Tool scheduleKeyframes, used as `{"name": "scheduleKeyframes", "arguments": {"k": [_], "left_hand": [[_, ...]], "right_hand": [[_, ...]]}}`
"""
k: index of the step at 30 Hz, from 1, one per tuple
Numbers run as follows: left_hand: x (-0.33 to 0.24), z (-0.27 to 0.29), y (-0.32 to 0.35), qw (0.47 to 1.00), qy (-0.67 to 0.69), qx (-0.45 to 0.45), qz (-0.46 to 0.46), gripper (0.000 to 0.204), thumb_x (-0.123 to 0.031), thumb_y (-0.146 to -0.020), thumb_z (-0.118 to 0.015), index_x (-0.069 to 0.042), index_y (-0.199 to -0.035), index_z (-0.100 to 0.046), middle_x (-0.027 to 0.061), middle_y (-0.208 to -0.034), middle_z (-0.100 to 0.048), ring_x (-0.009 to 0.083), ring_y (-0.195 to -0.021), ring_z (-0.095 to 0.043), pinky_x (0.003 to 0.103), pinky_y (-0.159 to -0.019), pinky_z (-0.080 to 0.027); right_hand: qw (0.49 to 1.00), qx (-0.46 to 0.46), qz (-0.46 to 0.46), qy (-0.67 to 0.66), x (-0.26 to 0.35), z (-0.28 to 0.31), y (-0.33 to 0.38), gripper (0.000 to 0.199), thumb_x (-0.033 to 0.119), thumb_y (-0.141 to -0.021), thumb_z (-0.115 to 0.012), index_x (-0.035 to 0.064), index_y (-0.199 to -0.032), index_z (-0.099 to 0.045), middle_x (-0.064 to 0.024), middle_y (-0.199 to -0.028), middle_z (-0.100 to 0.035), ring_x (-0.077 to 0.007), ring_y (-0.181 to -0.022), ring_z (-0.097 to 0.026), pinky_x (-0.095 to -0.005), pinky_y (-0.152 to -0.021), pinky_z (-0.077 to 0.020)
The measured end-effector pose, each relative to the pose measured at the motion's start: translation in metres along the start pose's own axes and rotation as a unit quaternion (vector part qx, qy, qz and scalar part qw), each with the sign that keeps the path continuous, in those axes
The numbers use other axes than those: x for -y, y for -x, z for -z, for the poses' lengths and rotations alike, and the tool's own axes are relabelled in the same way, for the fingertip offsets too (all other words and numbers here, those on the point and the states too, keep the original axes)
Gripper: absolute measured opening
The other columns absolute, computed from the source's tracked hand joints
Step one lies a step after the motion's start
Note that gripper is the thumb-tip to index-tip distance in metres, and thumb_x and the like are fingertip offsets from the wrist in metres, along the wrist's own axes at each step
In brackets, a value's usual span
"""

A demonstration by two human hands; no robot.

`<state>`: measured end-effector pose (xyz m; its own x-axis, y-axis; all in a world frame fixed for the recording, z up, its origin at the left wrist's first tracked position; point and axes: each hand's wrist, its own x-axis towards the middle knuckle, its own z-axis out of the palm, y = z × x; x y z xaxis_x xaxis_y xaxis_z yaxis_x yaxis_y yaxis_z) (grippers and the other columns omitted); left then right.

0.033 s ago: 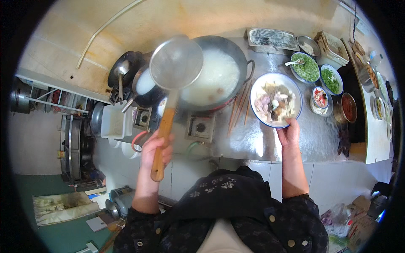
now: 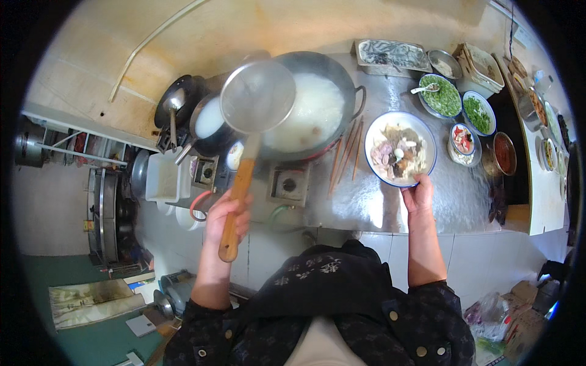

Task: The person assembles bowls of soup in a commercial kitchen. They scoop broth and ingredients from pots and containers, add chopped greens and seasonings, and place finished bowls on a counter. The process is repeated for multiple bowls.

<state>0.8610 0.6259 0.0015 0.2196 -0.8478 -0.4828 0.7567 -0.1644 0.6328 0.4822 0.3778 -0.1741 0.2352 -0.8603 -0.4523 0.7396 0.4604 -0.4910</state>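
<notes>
My left hand point(image 2: 227, 218) is closed round the wooden handle of a strainer point(image 2: 256, 100). Its round mesh head is raised in front of the left part of a large wok point(image 2: 356, 91), where pale, cloudy liquid steams. On the right, my right hand point(image 2: 419, 194) grips the near rim of a white, blue-rimmed bowl point(image 2: 431, 163). Sliced pale and pinkish pieces, dark bits and small heaps of powder fill the bowl, which seems held just above the steel counter; the gap is hard to judge. Long wooden chopsticks point(image 2: 346, 157) lie between wok and bowl.
Bowls of chopped greens point(image 2: 448, 97), a bowl of red sauce point(image 2: 504, 155) and a metal tray point(image 2: 392, 55) stand on the counter point(image 2: 366, 207) at the right. Left of the wok are a smaller pan point(image 2: 209, 119), a burner point(image 2: 289, 184) and a white tub point(image 2: 163, 177).
The bowl in my right hand has shifted slightly right and towards me. The strainer's head has moved a little right and towards me.
</notes>
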Motion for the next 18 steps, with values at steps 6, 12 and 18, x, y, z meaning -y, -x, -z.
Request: {"name": "scheduleKeyframes", "arguments": {"k": [6, 12, 18], "left_hand": [[0.015, 0.020, -0.024, 0.995, 0.041, 0.000, 0.089, 0.052, -0.008, -0.096, -0.052, -0.005, -0.146, -0.037, 0.0131, -0.111, -0.054, 0.0113, -0.061, -0.048, 0.023, -0.044, -0.044], [-0.001, 0.049, -0.045, 0.970, 0.049, 0.116, 0.206, 0.039, -0.014, -0.096, -0.055, 0.003, -0.130, -0.048, 0.0067, -0.094, -0.060, 0.0113, -0.056, -0.048, 0.024, -0.045, -0.042], [-0.011, 0.098, -0.053, 0.966, -0.002, 0.199, 0.166, 0.060, -0.032, -0.104, -0.046, 0.007, -0.148, -0.035, 0.0198, -0.135, -0.057, 0.0227, -0.089, -0.067, 0.034, -0.071, -0.060]], "right_hand": [[0.991, -0.129, 0.031, 0.005, -0.027, 0.086, -0.021, 0.057, 0.005, -0.086, -0.044, -0.0060, -0.142, -0.044, -0.0234, -0.138, -0.056, -0.0381, -0.124, -0.058, -0.0516, -0.101, -0.0530], [0.984, -0.104, 0.109, -0.097, -0.064, 0.094, -0.017, 0.040, 0.016, -0.101, -0.048, -0.0021, -0.137, -0.049, -0.0163, -0.128, -0.062, -0.0307, -0.114, -0.064, -0.0478, -0.094, -0.0562], [0.948, -0.238, 0.184, 0.102, -0.087, 0.096, 0.165, 0.082, 0.016, -0.093, -0.071, 0.0052, -0.158, -0.022, -0.0166, -0.125, -0.061, -0.0287, -0.106, -0.067, -0.0457, -0.093, -0.0558]]}}
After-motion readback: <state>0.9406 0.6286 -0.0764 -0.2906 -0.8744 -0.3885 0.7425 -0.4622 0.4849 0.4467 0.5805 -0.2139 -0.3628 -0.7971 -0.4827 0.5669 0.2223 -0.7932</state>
